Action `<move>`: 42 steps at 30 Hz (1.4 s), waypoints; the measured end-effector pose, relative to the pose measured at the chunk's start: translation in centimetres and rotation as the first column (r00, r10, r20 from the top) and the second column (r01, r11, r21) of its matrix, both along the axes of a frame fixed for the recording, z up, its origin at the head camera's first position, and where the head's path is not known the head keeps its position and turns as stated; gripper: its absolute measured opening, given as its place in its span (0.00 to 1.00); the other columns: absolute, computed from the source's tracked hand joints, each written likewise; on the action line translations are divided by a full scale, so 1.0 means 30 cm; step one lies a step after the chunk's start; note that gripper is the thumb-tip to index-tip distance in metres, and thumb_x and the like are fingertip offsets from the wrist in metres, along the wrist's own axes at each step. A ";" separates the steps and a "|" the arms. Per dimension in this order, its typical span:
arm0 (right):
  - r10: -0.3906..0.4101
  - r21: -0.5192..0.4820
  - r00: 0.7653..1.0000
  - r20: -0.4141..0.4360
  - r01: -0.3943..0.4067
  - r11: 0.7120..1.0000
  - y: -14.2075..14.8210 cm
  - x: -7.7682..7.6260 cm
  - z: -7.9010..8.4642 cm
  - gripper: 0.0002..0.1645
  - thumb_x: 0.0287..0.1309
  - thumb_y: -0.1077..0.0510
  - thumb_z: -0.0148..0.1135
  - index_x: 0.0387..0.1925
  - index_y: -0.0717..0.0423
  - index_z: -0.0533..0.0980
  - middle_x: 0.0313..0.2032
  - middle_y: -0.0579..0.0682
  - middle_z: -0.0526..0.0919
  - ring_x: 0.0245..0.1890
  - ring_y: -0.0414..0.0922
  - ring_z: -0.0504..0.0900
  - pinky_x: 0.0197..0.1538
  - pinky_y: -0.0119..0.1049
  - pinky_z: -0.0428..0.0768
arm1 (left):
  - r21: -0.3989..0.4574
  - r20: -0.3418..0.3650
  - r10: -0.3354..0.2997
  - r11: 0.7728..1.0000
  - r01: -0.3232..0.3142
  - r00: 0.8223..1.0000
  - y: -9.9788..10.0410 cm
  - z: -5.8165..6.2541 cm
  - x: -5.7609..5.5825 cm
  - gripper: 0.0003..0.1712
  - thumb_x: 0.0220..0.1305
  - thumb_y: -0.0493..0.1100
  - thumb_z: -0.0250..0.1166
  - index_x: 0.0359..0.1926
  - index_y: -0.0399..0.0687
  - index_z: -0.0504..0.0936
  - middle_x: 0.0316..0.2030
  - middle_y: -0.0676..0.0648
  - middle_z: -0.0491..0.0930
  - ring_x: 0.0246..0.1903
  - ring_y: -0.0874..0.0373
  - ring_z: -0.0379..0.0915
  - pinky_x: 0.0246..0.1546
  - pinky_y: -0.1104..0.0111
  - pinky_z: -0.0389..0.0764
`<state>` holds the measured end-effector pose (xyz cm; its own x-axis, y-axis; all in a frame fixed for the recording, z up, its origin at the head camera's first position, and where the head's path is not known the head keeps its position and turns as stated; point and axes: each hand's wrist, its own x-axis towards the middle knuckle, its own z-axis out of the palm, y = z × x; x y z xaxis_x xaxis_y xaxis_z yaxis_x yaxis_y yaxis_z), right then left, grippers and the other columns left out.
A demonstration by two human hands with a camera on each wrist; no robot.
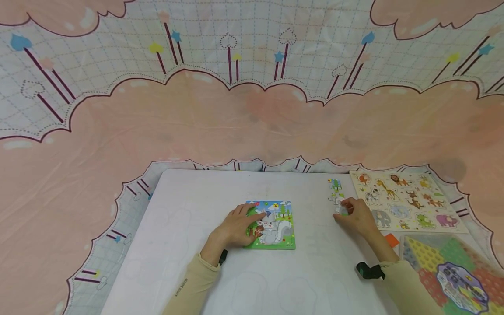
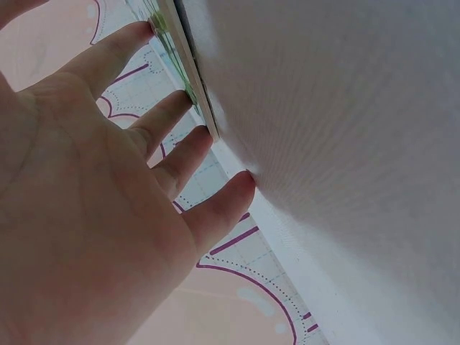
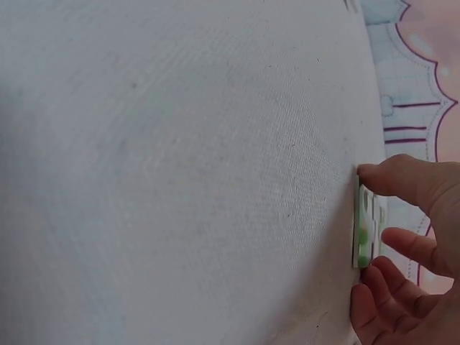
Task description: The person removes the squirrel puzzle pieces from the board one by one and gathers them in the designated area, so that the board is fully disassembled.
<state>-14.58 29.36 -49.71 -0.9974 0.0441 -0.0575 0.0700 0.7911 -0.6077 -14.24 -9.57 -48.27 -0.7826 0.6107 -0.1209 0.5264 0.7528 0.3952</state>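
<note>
A square jigsaw puzzle (image 1: 281, 232) with a squirrel picture lies on the white table, left of the right hand. My left hand (image 1: 232, 227) rests across its left side with fingers spread. In the left wrist view, its extended fingertips meet the puzzle's edge (image 2: 188, 65). Toward the right, my right hand (image 1: 358, 216) pinches a puzzle piece (image 1: 343, 211) between thumb and fingers. The right wrist view shows this piece (image 3: 364, 230) down at the tabletop, thumb at one end and fingers at the other. Several loose puzzle pieces (image 1: 335, 186) form a column just beyond it.
An animal puzzle board (image 1: 405, 201) lies at the back right of the table (image 1: 189, 205). Nearer is a patterned packet (image 1: 437, 258) in clear plastic, with a small orange piece (image 1: 391, 240) beside it. A cloud-patterned cloth (image 1: 252, 118) hangs behind.
</note>
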 end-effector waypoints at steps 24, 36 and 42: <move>0.021 -0.021 0.991 -0.131 -0.024 0.999 -0.032 0.004 0.049 0.17 0.62 0.57 0.65 0.45 0.67 0.78 0.42 0.62 0.78 0.42 0.56 0.78 0.41 0.43 0.77 | 0.003 0.008 0.007 1.000 -0.007 1.000 -0.010 0.016 -0.010 0.34 0.61 0.50 0.63 0.70 0.56 0.71 0.71 0.38 0.57 0.70 0.38 0.51 0.66 0.42 0.59; 0.133 -0.041 0.969 -0.210 -0.144 0.989 -0.225 0.003 0.034 0.11 0.58 0.61 0.66 0.41 0.64 0.80 0.36 0.55 0.80 0.38 0.52 0.80 0.42 0.46 0.79 | 0.006 0.019 -0.002 1.000 0.002 1.000 -0.006 0.010 -0.009 0.36 0.60 0.50 0.64 0.70 0.56 0.70 0.72 0.39 0.57 0.70 0.39 0.51 0.66 0.42 0.59; 0.178 -0.038 0.971 -0.158 -0.186 0.982 -0.330 0.004 0.028 0.11 0.57 0.59 0.68 0.40 0.62 0.81 0.36 0.52 0.80 0.37 0.49 0.80 0.42 0.44 0.80 | 0.005 0.021 -0.002 1.000 0.002 1.000 -0.006 0.003 -0.005 0.36 0.59 0.49 0.65 0.70 0.56 0.71 0.71 0.39 0.57 0.69 0.39 0.51 0.66 0.43 0.59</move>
<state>-14.45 19.47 -48.87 -0.9855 -0.1381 0.0987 -0.1691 0.7491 -0.6405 -14.40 -9.76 -48.17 -0.7786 0.6129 -0.1347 0.5193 0.7498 0.4100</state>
